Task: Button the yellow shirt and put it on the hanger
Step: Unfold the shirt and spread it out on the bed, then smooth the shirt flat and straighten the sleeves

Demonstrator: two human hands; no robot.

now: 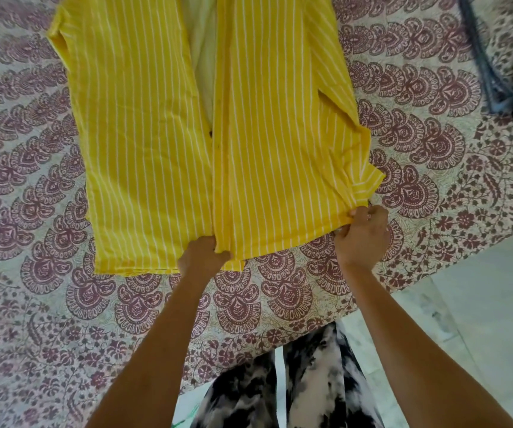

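So the shirt (212, 134) lies flat near the bed's (419, 143) front edge, front unbuttoned. Left hand (202, 257) pinches the hem at the placket, right hand (363, 233) grips the hem corner. I'd tug it taut, line up plackets, then button.

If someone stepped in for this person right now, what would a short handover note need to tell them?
Left hand: shut on the hem of the yellow shirt, at the bottom of the front opening.
Right hand: shut on the same hem at the right corner.
The shirt lies front-up and spread flat on the patterned bedspread, hem towards the person. The front gapes higher up, showing pale inner cloth; lower down the edges meet, but I cannot tell whether any button is fastened.
No hanger is in view.
Left: button the front, find the hanger, hang the shirt.
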